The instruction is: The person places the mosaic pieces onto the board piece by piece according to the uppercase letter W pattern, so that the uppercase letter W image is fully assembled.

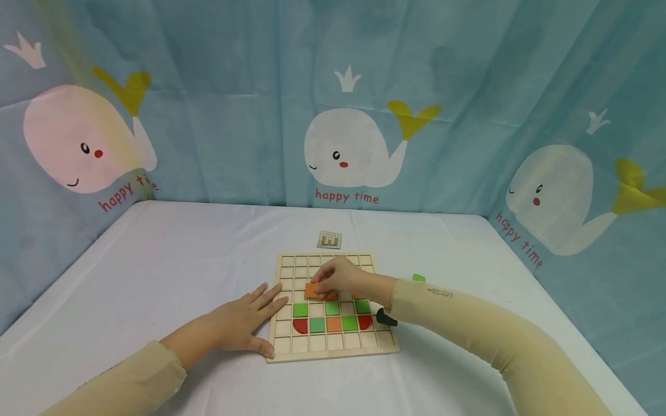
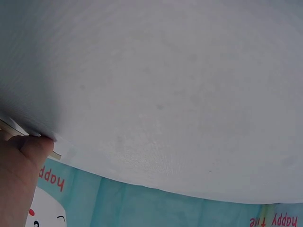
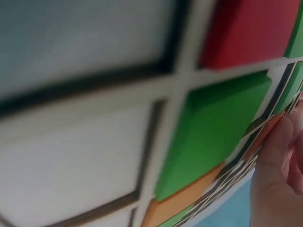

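A wooden grid board [image 1: 291, 345] with square recesses lies on the white table. Green tiles [image 1: 300, 310], an orange tile in the lower row, and red quarter-round tiles [image 1: 365, 322] sit in some of its squares. My right hand [image 1: 340, 277] pinches an orange square tile [image 1: 311, 290] over the board's left-centre part; another orange tile beneath those fingers is partly covered. With fingers spread, my left hand [image 1: 241, 320] rests at the board's left edge, its thumb near the lower left corner. In the right wrist view, a green tile [image 3: 215, 137] shows large and close.
A small printed pattern card [image 1: 330, 240] lies just beyond the board. One loose green tile [image 1: 418, 277] is on the table to the right, behind the right forearm. A small black object [image 1: 386, 318] shows at the board's right edge. Blue whale-print curtains [image 1: 234, 144] enclose the table.
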Motion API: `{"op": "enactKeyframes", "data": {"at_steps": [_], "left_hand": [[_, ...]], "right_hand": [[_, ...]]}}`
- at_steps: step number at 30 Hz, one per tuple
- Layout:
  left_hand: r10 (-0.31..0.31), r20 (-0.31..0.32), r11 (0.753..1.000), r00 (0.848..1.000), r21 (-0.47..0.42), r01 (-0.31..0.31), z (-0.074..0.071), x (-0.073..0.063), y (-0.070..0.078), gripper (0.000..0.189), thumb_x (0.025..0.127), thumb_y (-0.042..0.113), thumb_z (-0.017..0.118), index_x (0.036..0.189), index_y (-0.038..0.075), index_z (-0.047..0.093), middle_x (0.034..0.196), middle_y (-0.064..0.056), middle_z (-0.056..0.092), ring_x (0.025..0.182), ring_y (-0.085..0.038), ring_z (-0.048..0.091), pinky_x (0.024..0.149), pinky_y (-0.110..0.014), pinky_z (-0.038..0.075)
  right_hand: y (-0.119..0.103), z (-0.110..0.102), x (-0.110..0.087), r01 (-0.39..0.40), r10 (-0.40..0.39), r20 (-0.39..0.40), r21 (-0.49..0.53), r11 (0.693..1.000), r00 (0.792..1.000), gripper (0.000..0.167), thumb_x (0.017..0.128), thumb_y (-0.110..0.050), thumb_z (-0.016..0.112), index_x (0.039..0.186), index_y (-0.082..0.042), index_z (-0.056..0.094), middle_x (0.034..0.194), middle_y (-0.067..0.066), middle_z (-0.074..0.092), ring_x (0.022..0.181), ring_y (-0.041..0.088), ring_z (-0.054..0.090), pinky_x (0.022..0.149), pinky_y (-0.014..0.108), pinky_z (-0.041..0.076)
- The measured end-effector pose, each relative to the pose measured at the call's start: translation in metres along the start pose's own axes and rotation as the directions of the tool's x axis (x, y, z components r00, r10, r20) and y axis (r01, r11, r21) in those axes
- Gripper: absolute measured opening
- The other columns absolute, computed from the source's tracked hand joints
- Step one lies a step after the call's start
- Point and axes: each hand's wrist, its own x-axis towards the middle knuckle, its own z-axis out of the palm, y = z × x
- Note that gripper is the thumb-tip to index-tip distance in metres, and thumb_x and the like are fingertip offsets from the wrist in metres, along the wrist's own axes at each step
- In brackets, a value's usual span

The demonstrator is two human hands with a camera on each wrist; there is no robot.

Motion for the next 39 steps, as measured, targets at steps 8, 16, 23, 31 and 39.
{"op": "enactKeyframes", "data": {"at_steps": [8, 16, 23, 31, 39], "left_hand": [[0.002, 0.0, 1.0, 1.0, 0.005, -0.002, 0.0, 0.001, 0.0, 0.105, 0.076, 0.074, 0.056, 0.153, 0.008, 0.028, 0.161, -0.016, 0.013, 0.143, -0.046, 0.016, 0.101, -0.061, 0.036], [0.002, -0.001, 1.0, 1.0, 0.002, -0.002, 0.001, 0.0, 0.0, 0.105, 0.076, 0.074, 0.056, 0.153, 0.008, 0.029, 0.161, -0.016, 0.013, 0.143, -0.046, 0.016, 0.099, -0.061, 0.037], [-0.004, 0.002, 1.0, 1.0, 0.0, 0.004, 0.0, 0.0, 0.0, 0.105, 0.076, 0.074, 0.056, 0.153, 0.008, 0.029, 0.161, -0.015, 0.013, 0.143, -0.046, 0.016, 0.098, -0.062, 0.038], [-0.012, 0.011, 1.0, 1.0, 0.004, 0.012, -0.001, 0.0, 0.001, 0.105, 0.076, 0.073, 0.056, 0.153, 0.009, 0.028, 0.161, -0.015, 0.012, 0.143, -0.045, 0.016, 0.098, -0.062, 0.038], [0.0, 0.009, 1.0, 1.0, -0.002, 0.0, -0.002, 0.0, 0.002, 0.104, 0.077, 0.072, 0.057, 0.153, 0.007, 0.028, 0.16, -0.017, 0.013, 0.142, -0.046, 0.017, 0.099, -0.062, 0.037]], "right_hand": [[-0.005, 0.012, 0.005, 0.026, -0.026, -0.001, -0.096, 0.995, 1.0, 0.01, 0.086, 0.001, 0.072, 0.096, 0.002, 0.073, 0.077, 0.003, 0.069, 0.063, 0.012, 0.065, 0.06, 0.026, 0.054], [-0.008, 0.018, 0.004, 0.047, -0.046, 0.008, -0.191, 0.98, 0.999, 0.012, 0.084, -0.001, 0.074, 0.096, -0.001, 0.075, 0.079, 0.0, 0.067, 0.065, 0.01, 0.056, 0.058, 0.022, 0.047], [-0.011, 0.019, 0.002, 0.055, -0.053, 0.014, -0.195, 0.979, 0.998, 0.016, 0.085, 0.002, 0.073, 0.101, 0.001, 0.075, 0.079, 0.001, 0.064, 0.064, 0.01, 0.051, 0.057, 0.021, 0.044], [-0.01, 0.015, 0.0, 0.047, -0.048, -0.002, -0.153, 0.987, 0.999, 0.018, 0.085, 0.001, 0.073, 0.103, 0.001, 0.074, 0.079, 0.002, 0.065, 0.064, 0.012, 0.055, 0.059, 0.024, 0.049], [-0.011, -0.002, -0.01, 0.047, -0.05, -0.028, -0.097, 0.994, 0.998, 0.02, 0.088, -0.002, 0.07, 0.108, 0.0, 0.073, 0.086, 0.003, 0.066, 0.072, 0.014, 0.059, 0.068, 0.03, 0.054]]}}
